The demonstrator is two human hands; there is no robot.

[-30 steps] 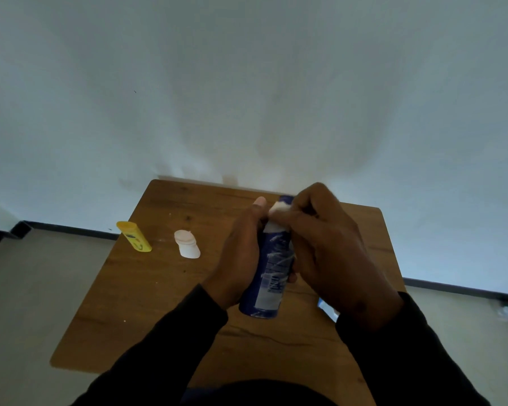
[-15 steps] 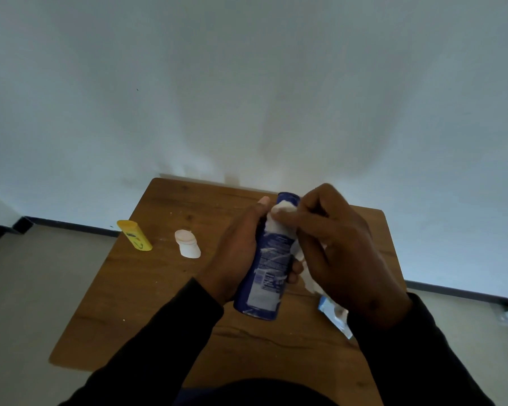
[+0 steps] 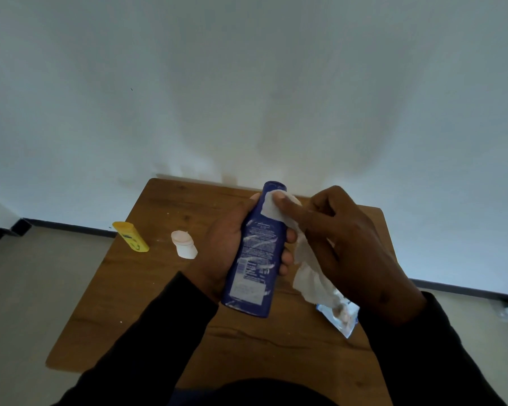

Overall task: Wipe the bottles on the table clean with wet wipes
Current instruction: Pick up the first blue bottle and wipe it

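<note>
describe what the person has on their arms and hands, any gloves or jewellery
Both arms wear long, plain black sleeves that end at the wrists. The left hand and right hand are bare: no gloves, and no rings, watch or bracelet show. No logo or marking is visible on the sleeves.

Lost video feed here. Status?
Left hand grips blue bottle. Right hand presses wipe near its top. Nothing in the way.

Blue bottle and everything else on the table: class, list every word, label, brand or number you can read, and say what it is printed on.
Nothing can be read.
Blue bottle: white print and a pale label panel, too blurred.
Yellow bottle: small dark label, too small.
White bottle: no print visible.
Wipes packet: markings blurred, partly hidden.
</note>
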